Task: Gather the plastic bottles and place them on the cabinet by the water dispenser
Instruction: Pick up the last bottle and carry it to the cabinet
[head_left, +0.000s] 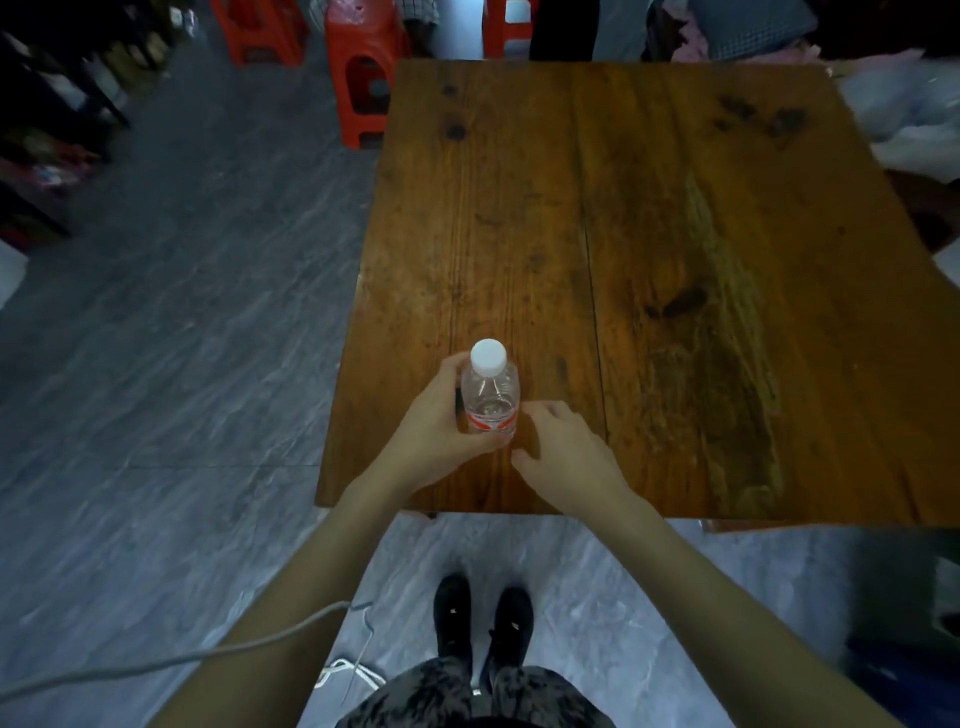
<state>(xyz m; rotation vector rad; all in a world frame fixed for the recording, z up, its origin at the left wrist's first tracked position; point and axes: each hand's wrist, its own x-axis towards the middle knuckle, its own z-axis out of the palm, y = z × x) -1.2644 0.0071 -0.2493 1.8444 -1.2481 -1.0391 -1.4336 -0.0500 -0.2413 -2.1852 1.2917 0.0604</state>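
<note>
A clear plastic bottle (491, 395) with a white cap and a red-and-white label stands upright near the front left of a wooden table (649, 249). My left hand (439, 415) is wrapped around the bottle's left side and lower body. My right hand (563, 449) hovers just to the right of the bottle with its fingers spread, holding nothing. No cabinet or water dispenser shows in this view.
Red plastic stools (363, 67) stand on the grey tiled floor beyond the table's far left corner. Dark furniture (41, 130) lines the left side. White bags (909, 109) lie by the table's far right. A white cable (171, 662) trails across the floor by my feet.
</note>
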